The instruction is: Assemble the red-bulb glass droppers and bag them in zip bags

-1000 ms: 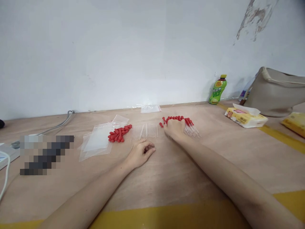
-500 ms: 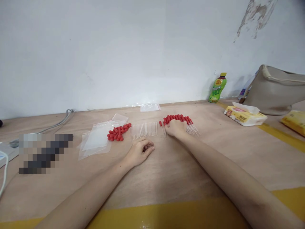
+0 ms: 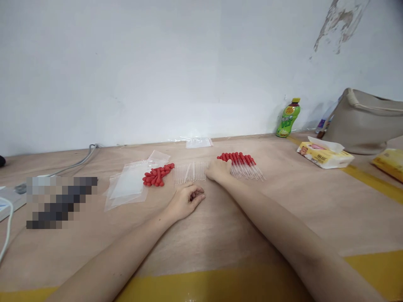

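A person's right hand (image 3: 217,170), knuckles up, reaches the right end of a row of clear tubes (image 3: 190,172) on a wooden table (image 3: 195,235); its fingertips are hidden, and whether they grip anything cannot be told. The left hand (image 3: 187,201) rests just below the row, its fingers loosely curled with a narrow gap to the thumb and nothing visible between them. Red rubber bulbs (image 3: 155,175) lie in a heap left of the tubes, beside flat clear bags (image 3: 129,182). To the right, red-capped tubes (image 3: 242,163) lie slanted side by side. A green bottle (image 3: 288,118) stands near the wall, behind a yellow tissue pack (image 3: 324,153).
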Demonstrator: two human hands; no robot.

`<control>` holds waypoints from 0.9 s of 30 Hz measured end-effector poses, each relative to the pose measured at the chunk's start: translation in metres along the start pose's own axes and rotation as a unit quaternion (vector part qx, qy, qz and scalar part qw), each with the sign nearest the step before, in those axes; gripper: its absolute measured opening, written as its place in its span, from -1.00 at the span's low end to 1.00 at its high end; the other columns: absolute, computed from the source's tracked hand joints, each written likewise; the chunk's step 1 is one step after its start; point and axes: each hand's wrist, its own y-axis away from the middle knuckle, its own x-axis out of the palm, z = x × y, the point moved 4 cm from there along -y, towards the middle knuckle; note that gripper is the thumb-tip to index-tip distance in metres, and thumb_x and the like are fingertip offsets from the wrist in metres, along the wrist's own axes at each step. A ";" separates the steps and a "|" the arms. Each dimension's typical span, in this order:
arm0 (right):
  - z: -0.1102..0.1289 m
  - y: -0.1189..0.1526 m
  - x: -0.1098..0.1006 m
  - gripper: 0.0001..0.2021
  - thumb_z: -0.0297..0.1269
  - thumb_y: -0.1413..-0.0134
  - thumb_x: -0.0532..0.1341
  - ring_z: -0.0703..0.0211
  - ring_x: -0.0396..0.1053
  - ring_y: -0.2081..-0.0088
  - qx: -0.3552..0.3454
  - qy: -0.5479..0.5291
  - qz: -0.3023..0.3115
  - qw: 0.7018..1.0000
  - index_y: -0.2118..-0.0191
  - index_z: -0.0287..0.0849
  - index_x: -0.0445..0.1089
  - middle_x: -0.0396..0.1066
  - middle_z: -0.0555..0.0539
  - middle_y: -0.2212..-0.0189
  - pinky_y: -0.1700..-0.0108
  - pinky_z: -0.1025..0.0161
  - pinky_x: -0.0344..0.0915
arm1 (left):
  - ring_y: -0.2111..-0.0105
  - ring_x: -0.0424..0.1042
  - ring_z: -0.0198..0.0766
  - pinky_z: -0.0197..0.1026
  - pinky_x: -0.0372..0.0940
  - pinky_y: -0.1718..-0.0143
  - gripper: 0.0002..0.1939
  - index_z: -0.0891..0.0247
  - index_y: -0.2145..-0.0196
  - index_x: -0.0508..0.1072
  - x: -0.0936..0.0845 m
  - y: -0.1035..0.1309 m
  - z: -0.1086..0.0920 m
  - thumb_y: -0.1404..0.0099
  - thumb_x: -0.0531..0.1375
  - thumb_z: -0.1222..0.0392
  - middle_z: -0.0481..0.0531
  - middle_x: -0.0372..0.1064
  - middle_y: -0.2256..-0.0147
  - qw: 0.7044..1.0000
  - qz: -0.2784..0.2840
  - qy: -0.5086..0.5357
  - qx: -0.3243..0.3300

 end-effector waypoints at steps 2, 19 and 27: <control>0.004 -0.005 0.002 -0.81 -0.34 0.08 0.10 0.00 0.36 0.28 0.007 0.001 0.012 1.000 0.36 -0.23 0.44 0.44 -0.26 0.34 0.15 0.04 -0.06 | 0.50 0.27 -0.37 -0.31 0.22 0.47 -0.85 0.29 0.37 0.43 0.000 0.000 0.000 -0.19 0.11 0.18 -0.01 0.28 0.45 1.000 0.001 0.003 0.001; -0.069 0.092 -0.014 -0.78 -0.33 -0.16 -0.09 0.18 0.33 0.38 -0.283 -0.139 -0.213 0.925 0.17 -0.23 0.23 0.42 -0.10 0.40 0.12 0.17 -0.01 | 0.33 0.30 -0.07 -0.12 0.18 0.34 -0.73 0.30 0.37 0.35 -0.085 0.005 0.032 -0.24 -0.04 0.09 0.15 0.26 0.36 0.881 -0.094 -0.437 -0.156; -0.077 0.088 -0.013 -0.74 -0.34 -0.14 -0.04 0.19 0.31 0.38 -0.240 -0.194 -0.208 0.928 0.08 -0.25 0.24 0.39 -0.10 0.39 0.17 0.17 0.04 | 0.42 0.35 -0.08 -0.14 0.19 0.42 -0.65 0.33 0.39 0.40 -0.093 0.012 0.052 -0.22 -0.05 0.03 0.19 0.29 0.37 0.870 -0.026 -0.421 -0.254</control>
